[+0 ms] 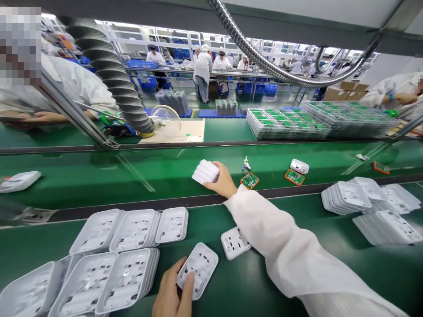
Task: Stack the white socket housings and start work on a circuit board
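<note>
White cover (197,269) w/ cutouts sits inner side up on the green table (264,281) near 6 o'clock, left hand (173,293) pinching its lower-left corner, thumb on top. Right hand (222,181) reaches out at 12 o'clock, fingers closed round a white assembled box (205,171) resting on the green belt (99,176). Sleeve (284,246) crosses the table and partly covers a white socket plate (233,242) at centre. Stacks of same covers (112,264) at 8 o'clock, more stacks (370,202) at 3 o'clock. On belt past right hand: two small circuit boards (250,180), a white box (299,166), small connector (245,164). Trays of green boards (287,121) at 1 o'clock behind a rail. Other workers' faces blurred; left hand cut off by frame bottom; connector too small to make out.
</note>
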A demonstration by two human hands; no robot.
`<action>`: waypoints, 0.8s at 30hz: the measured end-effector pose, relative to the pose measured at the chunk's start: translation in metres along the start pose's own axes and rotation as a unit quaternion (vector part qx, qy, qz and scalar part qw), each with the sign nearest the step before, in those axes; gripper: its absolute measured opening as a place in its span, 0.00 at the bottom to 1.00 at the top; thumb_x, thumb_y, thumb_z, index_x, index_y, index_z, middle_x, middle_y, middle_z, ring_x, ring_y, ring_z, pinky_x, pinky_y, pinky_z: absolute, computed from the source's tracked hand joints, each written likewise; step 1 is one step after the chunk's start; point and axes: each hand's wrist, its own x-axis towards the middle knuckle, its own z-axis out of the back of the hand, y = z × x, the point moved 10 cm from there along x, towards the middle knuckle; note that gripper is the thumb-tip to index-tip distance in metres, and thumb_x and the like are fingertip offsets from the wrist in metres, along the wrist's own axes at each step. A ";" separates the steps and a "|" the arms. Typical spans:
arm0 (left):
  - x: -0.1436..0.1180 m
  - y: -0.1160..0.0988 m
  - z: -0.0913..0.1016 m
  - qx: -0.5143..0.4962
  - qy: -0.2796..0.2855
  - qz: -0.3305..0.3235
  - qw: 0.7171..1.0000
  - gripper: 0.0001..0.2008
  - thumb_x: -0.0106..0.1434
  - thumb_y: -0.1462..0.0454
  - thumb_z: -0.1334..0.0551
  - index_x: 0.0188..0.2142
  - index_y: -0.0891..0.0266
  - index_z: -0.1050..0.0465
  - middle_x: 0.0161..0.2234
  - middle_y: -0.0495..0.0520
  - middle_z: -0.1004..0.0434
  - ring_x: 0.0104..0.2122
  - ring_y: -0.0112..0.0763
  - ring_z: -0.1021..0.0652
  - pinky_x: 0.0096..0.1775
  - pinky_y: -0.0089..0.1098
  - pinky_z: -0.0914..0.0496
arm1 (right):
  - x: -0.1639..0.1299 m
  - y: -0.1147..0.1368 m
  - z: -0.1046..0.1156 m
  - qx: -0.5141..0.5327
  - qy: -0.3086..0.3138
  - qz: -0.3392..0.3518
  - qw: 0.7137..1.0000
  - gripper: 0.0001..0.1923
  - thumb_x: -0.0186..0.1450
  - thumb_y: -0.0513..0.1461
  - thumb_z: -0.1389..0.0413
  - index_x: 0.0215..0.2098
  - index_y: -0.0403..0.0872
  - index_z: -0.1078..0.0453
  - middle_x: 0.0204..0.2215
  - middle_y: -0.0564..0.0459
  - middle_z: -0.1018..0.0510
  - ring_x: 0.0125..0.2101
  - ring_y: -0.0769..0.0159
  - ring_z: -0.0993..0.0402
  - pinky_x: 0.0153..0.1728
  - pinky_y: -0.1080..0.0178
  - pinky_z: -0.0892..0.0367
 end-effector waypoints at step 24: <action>-0.054 -0.050 0.024 -0.299 0.075 0.010 0.951 0.27 0.57 0.54 0.38 0.54 0.59 0.36 0.50 0.59 0.29 0.47 0.45 0.27 0.46 0.40 0.30 | -0.225 0.090 0.000 0.157 0.327 -0.112 0.925 0.32 0.59 0.47 0.42 0.58 0.49 0.44 0.55 0.45 0.39 0.47 0.62 0.35 0.40 0.62 0.33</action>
